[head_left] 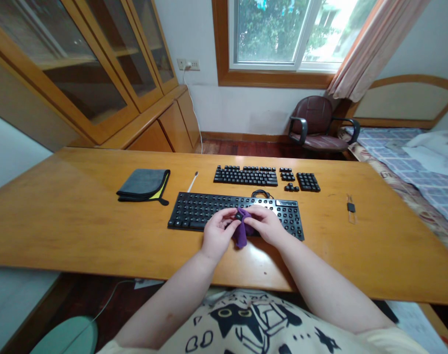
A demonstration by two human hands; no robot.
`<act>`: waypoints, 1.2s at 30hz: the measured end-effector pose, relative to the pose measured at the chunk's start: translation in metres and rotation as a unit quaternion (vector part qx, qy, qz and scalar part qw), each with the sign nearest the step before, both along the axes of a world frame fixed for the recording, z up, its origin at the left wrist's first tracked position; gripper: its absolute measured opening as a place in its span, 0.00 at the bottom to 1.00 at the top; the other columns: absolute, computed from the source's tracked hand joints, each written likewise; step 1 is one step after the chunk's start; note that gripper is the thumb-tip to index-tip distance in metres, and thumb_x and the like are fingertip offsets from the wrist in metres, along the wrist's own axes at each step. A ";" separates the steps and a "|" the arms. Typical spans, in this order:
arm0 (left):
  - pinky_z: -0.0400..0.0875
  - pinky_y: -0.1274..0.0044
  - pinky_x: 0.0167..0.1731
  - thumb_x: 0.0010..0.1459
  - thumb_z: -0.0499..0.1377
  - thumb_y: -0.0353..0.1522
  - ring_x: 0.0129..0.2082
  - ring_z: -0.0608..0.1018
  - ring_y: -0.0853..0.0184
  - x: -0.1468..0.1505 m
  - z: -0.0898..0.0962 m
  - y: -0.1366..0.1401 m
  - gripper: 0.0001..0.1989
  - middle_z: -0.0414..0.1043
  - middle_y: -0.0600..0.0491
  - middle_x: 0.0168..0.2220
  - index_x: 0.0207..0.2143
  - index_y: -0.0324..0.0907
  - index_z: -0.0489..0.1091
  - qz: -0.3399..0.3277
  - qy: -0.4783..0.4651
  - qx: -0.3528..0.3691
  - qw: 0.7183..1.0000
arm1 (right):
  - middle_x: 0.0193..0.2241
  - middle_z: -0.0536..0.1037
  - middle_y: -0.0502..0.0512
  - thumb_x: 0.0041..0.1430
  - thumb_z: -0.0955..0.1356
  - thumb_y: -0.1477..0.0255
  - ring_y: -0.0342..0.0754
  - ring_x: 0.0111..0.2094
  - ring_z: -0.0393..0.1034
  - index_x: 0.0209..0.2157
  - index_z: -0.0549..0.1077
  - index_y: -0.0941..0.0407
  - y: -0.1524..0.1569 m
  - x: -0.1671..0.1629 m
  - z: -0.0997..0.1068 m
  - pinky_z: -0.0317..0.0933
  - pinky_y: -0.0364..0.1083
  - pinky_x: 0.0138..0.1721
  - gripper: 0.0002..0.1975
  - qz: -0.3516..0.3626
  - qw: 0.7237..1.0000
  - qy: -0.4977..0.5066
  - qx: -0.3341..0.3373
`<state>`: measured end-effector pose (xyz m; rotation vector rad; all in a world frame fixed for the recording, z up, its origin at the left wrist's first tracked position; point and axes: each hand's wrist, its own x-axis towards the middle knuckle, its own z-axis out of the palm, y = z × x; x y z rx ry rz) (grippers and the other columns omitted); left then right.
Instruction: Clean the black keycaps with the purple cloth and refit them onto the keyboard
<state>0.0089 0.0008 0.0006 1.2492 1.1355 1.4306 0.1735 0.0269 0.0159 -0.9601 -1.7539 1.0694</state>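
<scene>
Over the front middle of a black keyboard (194, 209), both hands meet. My left hand (218, 231) is closed, pinching a small black keycap (238, 216) between thumb and fingers. My right hand (266, 225) is closed on a purple cloth (241, 237), which touches the keycap and hangs down toward the table. Most of the keyboard's keys are off, showing bare switches, while some caps remain along its lower left. Behind it, loose black keycaps (246, 176) lie in rows, with a number-pad group (308, 182) at their right.
A folded grey cloth (141, 184) with yellow lining lies left on the wooden table (98, 236). Near it rests a thin white brush (193, 182). A wire keycap puller (351, 208) lies at right. The keyboard's coiled cable (261, 193) sits behind it. A chair (316, 123) stands beyond the table.
</scene>
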 end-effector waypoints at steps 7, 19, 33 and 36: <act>0.74 0.76 0.38 0.49 0.62 0.31 0.35 0.77 0.69 0.000 0.001 0.000 0.10 0.73 0.51 0.34 0.36 0.39 0.69 0.003 -0.014 0.007 1.000 | 0.37 0.77 0.54 0.54 0.68 0.67 0.49 0.39 0.69 0.43 0.75 0.50 -0.001 -0.001 -0.003 0.61 0.50 0.44 0.13 -0.037 0.999 0.008 -0.014; 0.73 0.76 0.36 0.47 0.63 0.30 0.33 0.76 0.69 0.000 0.001 -0.001 0.07 0.73 0.53 0.31 0.30 0.39 0.70 0.031 0.028 0.017 0.999 | 0.39 0.76 0.55 0.53 0.69 0.65 0.49 0.41 0.69 0.47 0.72 0.50 -0.001 -0.001 0.000 0.61 0.50 0.46 0.18 0.018 0.999 -0.028 0.025; 0.71 0.72 0.41 0.46 0.62 0.29 0.37 0.78 0.65 0.000 0.000 0.000 0.05 0.76 0.50 0.33 0.24 0.39 0.67 -0.012 -0.032 -0.045 0.998 | 0.25 0.78 0.53 0.48 0.72 0.69 0.47 0.28 0.71 0.29 0.79 0.54 -0.008 -0.005 0.001 0.63 0.45 0.32 0.05 -0.059 0.998 -0.007 0.025; 0.71 0.71 0.42 0.47 0.61 0.29 0.39 0.77 0.64 0.001 0.001 0.000 0.05 0.76 0.48 0.35 0.24 0.39 0.66 -0.012 -0.035 -0.046 0.998 | 0.25 0.77 0.53 0.49 0.71 0.70 0.46 0.28 0.70 0.28 0.78 0.54 -0.007 -0.006 0.002 0.63 0.45 0.32 0.04 -0.088 0.996 -0.021 0.024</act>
